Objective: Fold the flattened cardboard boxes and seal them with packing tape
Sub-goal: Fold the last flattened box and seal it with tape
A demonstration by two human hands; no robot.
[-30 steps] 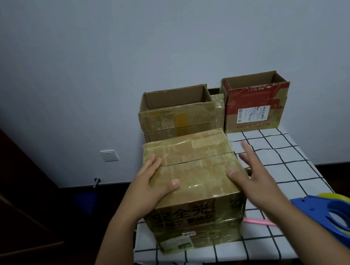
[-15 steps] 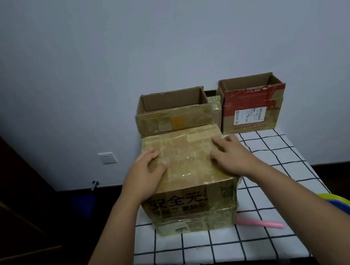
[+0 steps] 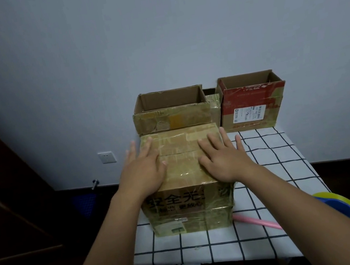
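1. The fingers (image 3: 148, 146) of both hands are straight and spread wide, lying flat on the box's top; nothing is gripped or pinched.
2. The left hand (image 3: 143, 171) covers the top's left side, its outer fingers reaching past the left edge. The right hand (image 3: 222, 159) covers the right side, its little finger hanging off the right edge.
3. The box (image 3: 188, 202) stands at the near left of the table (image 3: 267, 163), closed, its top flaps meeting under glossy tape. Black print runs across its near face.
4. Behind it, two open boxes sit against the wall: a brown one (image 3: 171, 114) directly behind and a red one (image 3: 252, 103) to the right.
5. A pink stick (image 3: 256, 221) lies just beside the box's near right corner; the tape dispenser (image 3: 344, 208) sits at the table's right edge, partly hidden by the right forearm.
6. Handling, as a judgement: the box looks empty, so light, and stiff at edges and corners but liable to sag mid-panel. The taped skin looks slick, so flat palms may slide.
7. The best hold is probably on the two opposite side walls, low down, palms pressing inward, rather than on the taped top.
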